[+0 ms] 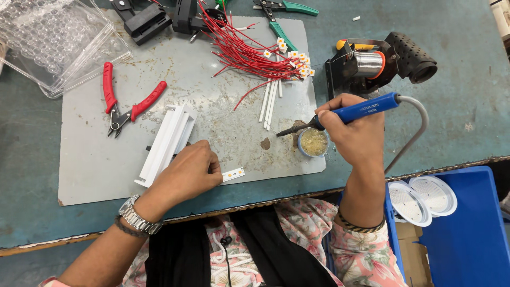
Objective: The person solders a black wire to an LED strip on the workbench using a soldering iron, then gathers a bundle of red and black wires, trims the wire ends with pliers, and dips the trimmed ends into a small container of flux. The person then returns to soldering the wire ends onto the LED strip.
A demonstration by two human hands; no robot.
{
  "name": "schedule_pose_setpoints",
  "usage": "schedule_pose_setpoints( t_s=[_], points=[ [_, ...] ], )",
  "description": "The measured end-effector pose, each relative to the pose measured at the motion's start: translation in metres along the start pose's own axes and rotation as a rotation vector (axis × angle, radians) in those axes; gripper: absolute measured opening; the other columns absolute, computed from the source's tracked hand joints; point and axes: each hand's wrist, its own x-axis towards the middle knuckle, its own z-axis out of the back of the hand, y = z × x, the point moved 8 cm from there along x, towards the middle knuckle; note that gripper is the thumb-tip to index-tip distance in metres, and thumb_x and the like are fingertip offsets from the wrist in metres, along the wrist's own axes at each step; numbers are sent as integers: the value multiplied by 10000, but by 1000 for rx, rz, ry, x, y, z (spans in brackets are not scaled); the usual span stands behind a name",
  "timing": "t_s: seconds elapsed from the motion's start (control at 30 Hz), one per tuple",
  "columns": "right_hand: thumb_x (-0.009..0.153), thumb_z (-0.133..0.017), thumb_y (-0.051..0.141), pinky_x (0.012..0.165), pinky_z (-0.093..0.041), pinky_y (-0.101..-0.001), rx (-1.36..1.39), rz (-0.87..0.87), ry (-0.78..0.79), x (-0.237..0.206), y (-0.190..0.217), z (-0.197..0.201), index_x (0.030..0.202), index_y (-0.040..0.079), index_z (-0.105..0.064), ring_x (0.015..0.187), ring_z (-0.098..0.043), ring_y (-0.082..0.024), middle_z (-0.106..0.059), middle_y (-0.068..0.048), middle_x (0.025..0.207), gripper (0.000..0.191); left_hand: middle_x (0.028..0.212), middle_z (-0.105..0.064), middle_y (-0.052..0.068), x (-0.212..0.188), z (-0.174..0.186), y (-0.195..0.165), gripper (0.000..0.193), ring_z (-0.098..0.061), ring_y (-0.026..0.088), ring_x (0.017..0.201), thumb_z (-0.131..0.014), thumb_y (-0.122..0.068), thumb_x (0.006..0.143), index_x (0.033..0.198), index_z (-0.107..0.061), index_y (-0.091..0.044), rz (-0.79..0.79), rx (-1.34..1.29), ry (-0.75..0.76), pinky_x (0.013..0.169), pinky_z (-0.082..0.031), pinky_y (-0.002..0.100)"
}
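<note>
Hands first: we see the right hand (355,132) closed around a blue-handled soldering iron (348,113), held low and nearly level, its dark tip pointing left and hanging just beside the rim of a small round tin of yellowish flux (314,142); we cannot tell whether the tip touches the tin. A grey cord runs from the back of the iron and curves down off the bench edge. The left hand (188,172) is curled, fingertips pinching one end of a small white LED strip (234,174) that lies flat on the grey work mat (95,165), near the mat's front edge and well left of the flux tin. Just behind that hand we note a stack of white plastic channels (169,142), lying at a slant. Farther back on the mat lie red-handled cutters (125,103), a bundle of red wires (241,53) ending in small white LED pieces, and a few thin white rods (270,101). A solder spool on a black stand (369,64) sits behind the right hand, off the mat. A clear blister tray (50,40) fills the far left corner; a blue bin (467,228) holding white round covers (422,199) stands at the person's right.
</note>
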Motion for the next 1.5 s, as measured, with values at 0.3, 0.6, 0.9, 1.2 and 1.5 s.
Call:
schedule_pose_setpoints(
  t_s=[0.3, 0.6, 0.9, 1.2, 1.5],
  points=[
    [819, -692, 91, 543, -428, -214, -28, 30, 1, 2, 4, 0, 854, 12, -757, 598, -572, -43, -673, -5, 689, 108, 854, -615, 193, 1, 1, -1, 164, -647, 348, 789, -732, -152, 708, 668, -726, 7, -15, 11, -2, 762, -522, 451],
    [812, -703, 82, 552, -440, -202, 10, 40, 37, 2, 4, -5, 858, 13, -753, 619, -591, -34, -693, -1, 718, 97, 862, -617, 198, 1, 1, -1, 173, -655, 347, 782, -737, -157, 705, 681, -728, 14, 7, -3, 13, 750, -526, 454],
    [856, -700, 90, 503, -377, -223, 153, -57, 92, -16, 15, 5, 917, 3, -752, 546, -517, -54, -610, 7, 663, 118, 841, -639, 223, 1, 3, -5, 153, -651, 379, 798, -719, -127, 700, 682, -704, 23, -85, -20, -59, 723, -517, 466],
    [852, -730, 105, 606, -459, -210, 246, 135, 349, -56, 50, -55, 913, 10, -755, 655, -586, -43, -688, -6, 732, 115, 812, -646, 207, 1, 5, -9, 147, -660, 358, 782, -754, -121, 664, 626, -699, 10, -133, -17, -55, 706, -529, 448],
    [849, -745, 117, 583, -498, -203, 208, 163, 397, -55, 62, -75, 899, 24, -755, 628, -635, -24, -713, -2, 709, 106, 813, -629, 204, -1, 10, -9, 168, -651, 351, 760, -755, -142, 662, 636, -705, 16, -105, -15, -39, 695, -529, 445]
  ],
)
